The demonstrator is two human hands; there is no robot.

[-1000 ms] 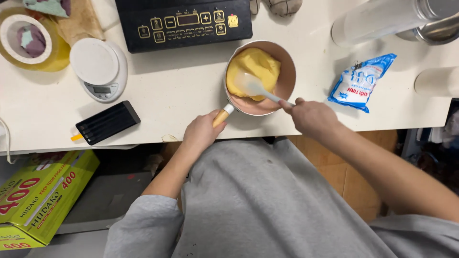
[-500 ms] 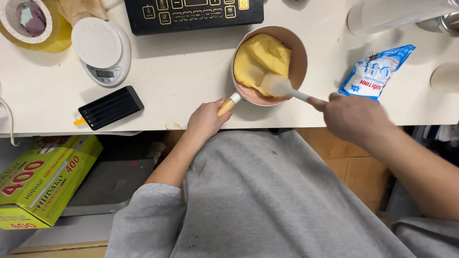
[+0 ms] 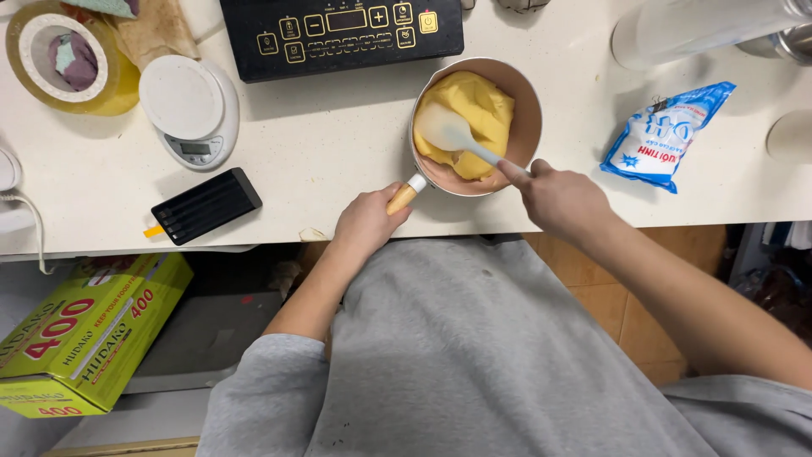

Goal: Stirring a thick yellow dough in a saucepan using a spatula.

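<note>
A small pink saucepan (image 3: 531, 127) stands near the front edge of the white counter (image 3: 338, 161), holding a lump of yellow dough (image 3: 474, 110). My left hand (image 3: 365, 224) grips the pan's wooden handle (image 3: 403, 197). In my right hand (image 3: 560, 196) is a pale spatula (image 3: 448, 132), its blade pressed against the dough inside the pan.
A black induction hob (image 3: 338, 30) lies behind the pan. A white kitchen scale (image 3: 190, 110), a black flat device (image 3: 205, 206) and a yellow tape roll (image 3: 68, 59) sit to the left. A blue-and-white bag (image 3: 668, 135) lies at the right. A green-yellow box (image 3: 85, 334) rests below the counter.
The spatula blade has shifted left and up across the dough, and my right hand has moved closer to the pan. My left hand keeps its hold on the handle.
</note>
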